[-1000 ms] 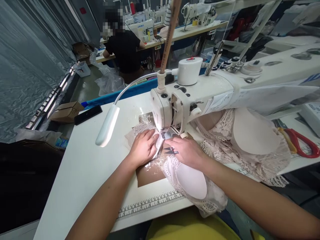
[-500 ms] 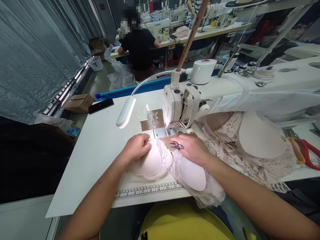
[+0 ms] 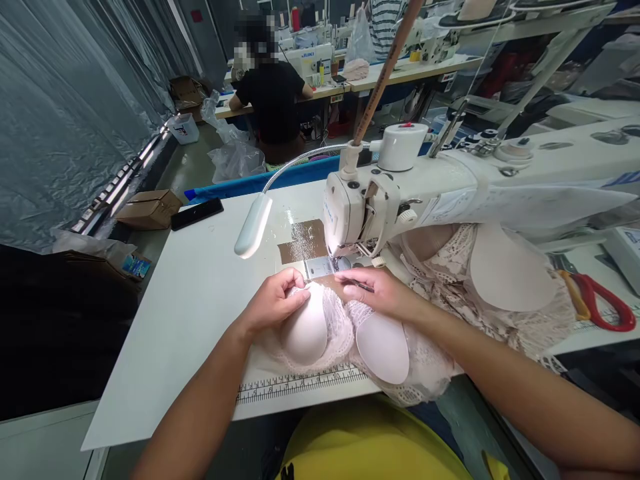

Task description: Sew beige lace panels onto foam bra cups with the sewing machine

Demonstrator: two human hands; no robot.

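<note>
A pale pink lace bra (image 3: 307, 330) lies on the white table in front of the sewing machine (image 3: 355, 213), its two cups side by side. My left hand (image 3: 280, 297) pinches the upper edge of the left cup between thumb and fingers. Dark thread snips (image 3: 361, 286) are held in my right hand (image 3: 383, 290), partly covered by the fingers. That hand is just right of the needle area, above the second cup (image 3: 384, 348). The machine's metal needle plate (image 3: 319, 268) shows between both hands.
More lace bras (image 3: 510, 273) are heaped to the right, beside red-handled scissors (image 3: 607, 303). A lamp (image 3: 253, 225) hangs over the table, and a black phone (image 3: 197, 214) lies at the far left corner. Printed ruler marks (image 3: 305, 385) run along the front edge. A co-worker (image 3: 273, 100) sits ahead.
My right hand has turned the snips, whose blades pointed left in plain view before and now show less. My left hand has shifted slightly and lifts the cup's edge. The head view has moved a little.
</note>
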